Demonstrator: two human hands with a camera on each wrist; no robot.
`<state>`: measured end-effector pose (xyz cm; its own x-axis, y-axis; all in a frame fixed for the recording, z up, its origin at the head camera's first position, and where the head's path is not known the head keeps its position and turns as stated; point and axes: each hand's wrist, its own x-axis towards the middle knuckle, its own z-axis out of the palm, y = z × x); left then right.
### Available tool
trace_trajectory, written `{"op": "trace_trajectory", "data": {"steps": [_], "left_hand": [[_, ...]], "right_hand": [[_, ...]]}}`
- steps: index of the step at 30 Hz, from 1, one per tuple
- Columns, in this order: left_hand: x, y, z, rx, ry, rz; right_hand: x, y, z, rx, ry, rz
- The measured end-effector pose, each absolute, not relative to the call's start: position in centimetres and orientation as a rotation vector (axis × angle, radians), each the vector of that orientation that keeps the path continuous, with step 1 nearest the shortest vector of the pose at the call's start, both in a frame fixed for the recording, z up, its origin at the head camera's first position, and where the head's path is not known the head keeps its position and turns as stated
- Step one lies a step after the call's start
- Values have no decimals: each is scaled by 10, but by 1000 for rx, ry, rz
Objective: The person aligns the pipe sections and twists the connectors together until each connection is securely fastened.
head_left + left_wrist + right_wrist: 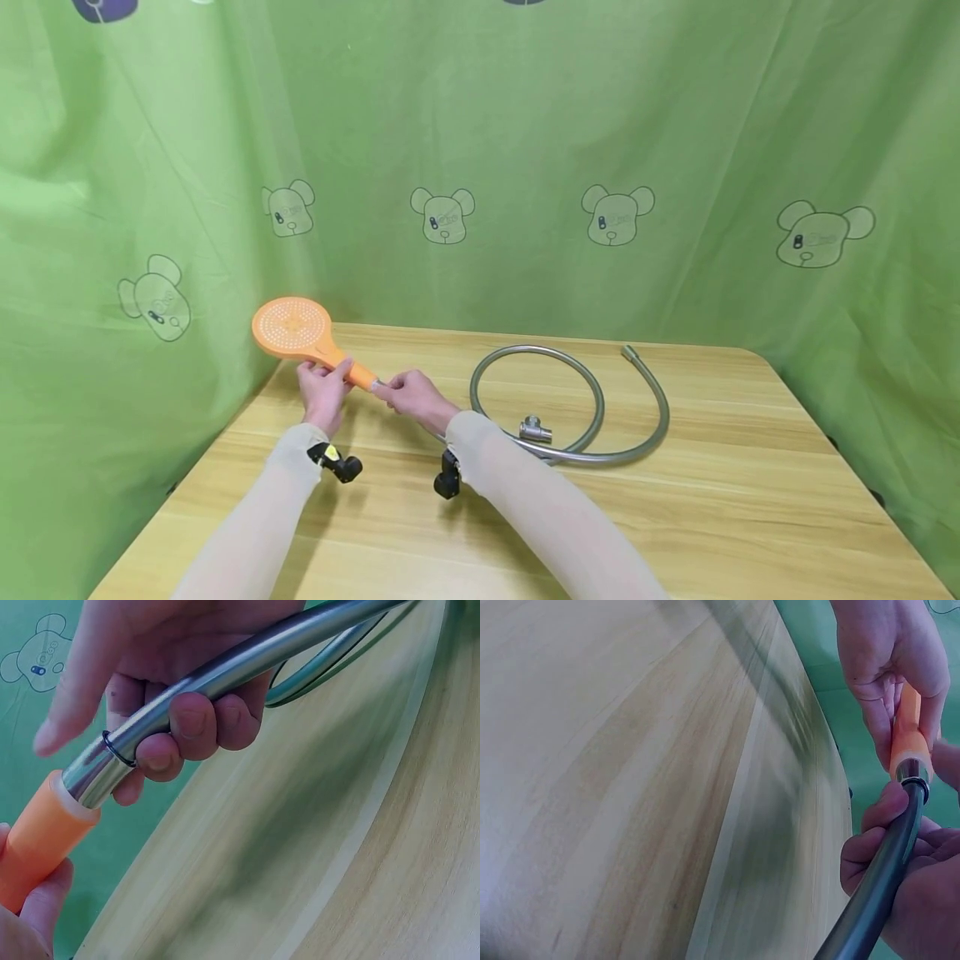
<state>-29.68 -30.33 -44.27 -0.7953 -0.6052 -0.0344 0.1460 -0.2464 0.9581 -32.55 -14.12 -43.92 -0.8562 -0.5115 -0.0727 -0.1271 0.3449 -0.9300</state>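
An orange shower head (292, 325) is held up over the table's far left corner, its perforated face upward. My left hand (323, 392) grips its handle, with thumb and fingers on either side of it in the right wrist view. My right hand (417, 397) curls its fingers under the end of a grey metal shower hose (225, 671), the thumb lifted off it in the left wrist view. The hose's shiny metal nut (91, 774) meets the open end of the orange handle (46, 832), with a thin black ring behind the nut.
The rest of the hose (600, 392) loops over the right half of the wooden table (712, 517), its free end (628, 352) near the back edge. A small chrome tee fitting (534, 430) lies inside the loop. Green curtains (525, 108) printed with bear faces hang behind and at both sides.
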Motion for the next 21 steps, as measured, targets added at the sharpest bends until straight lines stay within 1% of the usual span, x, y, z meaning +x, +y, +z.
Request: {"op": "trace_trajectory", "data": {"steps": [7,21], "left_hand": [[-297,-302,-443,534,-1532,-2081],[-299,-302,-444,533,-1496,-2078]], "right_hand": [[-327,-142,-441,-536,2267,-1547],[-327,-140,-439,-598,2273,-1480]]}}
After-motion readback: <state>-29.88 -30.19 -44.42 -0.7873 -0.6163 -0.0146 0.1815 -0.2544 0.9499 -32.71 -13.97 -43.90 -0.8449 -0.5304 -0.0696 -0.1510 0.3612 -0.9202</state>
